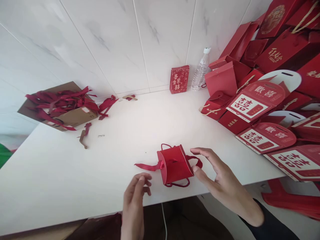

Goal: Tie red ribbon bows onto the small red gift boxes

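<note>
A small red gift box (173, 164) with curved ends lies on the white table near its front edge. Red cord loops show at its far and near sides. From its left end a red ribbon (147, 166) trails flat, while another ribbon loop sticks out at the right end. My left hand (137, 189) hovers just left of the box, fingers loosely curled and apart, with nothing seen in them. At the box's right end is my right hand (216, 171), open, its thumb tip at the box edge and its fingers spread beyond the ribbon loop.
A cardboard box (75, 119) full of red ribbons stands at the left back. Near the wall are a red printed box (179, 79) and a plastic bottle (200, 71). Red gift boxes and bags (260, 96) pile up on the right. Loose ribbon pieces (107, 106) lie near the cardboard box.
</note>
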Tool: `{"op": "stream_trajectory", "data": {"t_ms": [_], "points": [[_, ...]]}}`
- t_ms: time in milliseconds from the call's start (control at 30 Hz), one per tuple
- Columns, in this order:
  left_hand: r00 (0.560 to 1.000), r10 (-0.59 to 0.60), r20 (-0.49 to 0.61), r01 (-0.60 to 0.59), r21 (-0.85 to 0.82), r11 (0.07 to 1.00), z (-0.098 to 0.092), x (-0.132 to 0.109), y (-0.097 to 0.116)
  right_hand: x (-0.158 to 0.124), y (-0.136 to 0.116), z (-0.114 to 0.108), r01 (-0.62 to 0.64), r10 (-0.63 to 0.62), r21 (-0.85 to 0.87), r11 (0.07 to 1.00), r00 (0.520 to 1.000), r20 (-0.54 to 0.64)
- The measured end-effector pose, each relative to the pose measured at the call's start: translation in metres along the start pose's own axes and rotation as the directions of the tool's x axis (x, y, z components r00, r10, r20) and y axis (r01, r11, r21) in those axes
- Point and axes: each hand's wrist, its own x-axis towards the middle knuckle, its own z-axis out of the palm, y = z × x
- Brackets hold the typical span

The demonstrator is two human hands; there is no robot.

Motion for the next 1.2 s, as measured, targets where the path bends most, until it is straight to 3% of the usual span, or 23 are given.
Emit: {"op": "stream_trajectory", "data": {"t_ms": [100, 167, 300, 433, 567, 767, 900, 967, 1067, 1133, 1200], "points": [[0.994, 0.051, 0.095, -0.067, 0.183, 0.981, 0.020, -0.016, 0.000, 0.008, -0.001, 0.002, 0.054, -0.054, 0.008, 0.998, 0.998, 0.016], [0.993, 0.030, 0.117, -0.050, 0.166, 0.985, 0.030, -0.018, 0.004, 0.013, -0.003, 0.003, 0.064, -0.065, 0.032, 0.997, 0.997, 0.032], [0.991, -0.030, 0.134, 0.026, 0.035, 0.999, 0.043, -0.011, 0.006, 0.018, -0.008, 0.000, -0.037, 0.027, 0.086, 0.996, 0.993, 0.113], [0.991, 0.048, 0.125, -0.052, 0.027, 0.998, 0.049, -0.008, 0.005, 0.018, -0.009, -0.007, -0.102, 0.056, 0.229, 0.968, 0.978, 0.203], [0.983, 0.115, 0.141, -0.130, 0.103, 0.986, 0.052, -0.013, 0.006, 0.015, -0.004, -0.016, -0.187, 0.060, 0.304, 0.934, 0.921, 0.385], [0.977, 0.052, 0.208, -0.083, 0.143, 0.986, 0.054, -0.010, 0.009, 0.015, 0.002, -0.017, -0.240, 0.029, 0.410, 0.880, 0.888, 0.459], [0.987, 0.054, 0.151, -0.076, 0.146, 0.986, 0.059, 0.001, 0.014, 0.015, -0.002, -0.014, -0.298, 0.051, 0.438, 0.848, 0.869, 0.492], [0.985, 0.092, 0.149, -0.115, 0.150, 0.982, 0.061, 0.005, 0.016, 0.013, -0.004, -0.013, -0.256, 0.082, 0.361, 0.897, 0.897, 0.434], [0.977, 0.149, 0.152, -0.168, 0.120, 0.978, 0.062, 0.005, 0.016, 0.009, -0.001, -0.010, 0.000, -0.020, 0.104, 0.995, 0.981, 0.195], [0.977, 0.177, 0.115, -0.189, 0.101, 0.977, 0.063, 0.003, 0.014, 0.008, 0.005, -0.009, 0.210, -0.203, -0.055, 0.976, 0.974, 0.100], [0.976, 0.212, 0.059, -0.217, 0.105, 0.971, 0.064, 0.001, 0.012, 0.007, 0.010, -0.008, 0.337, -0.327, -0.128, 0.933, 0.940, 0.093]]}}
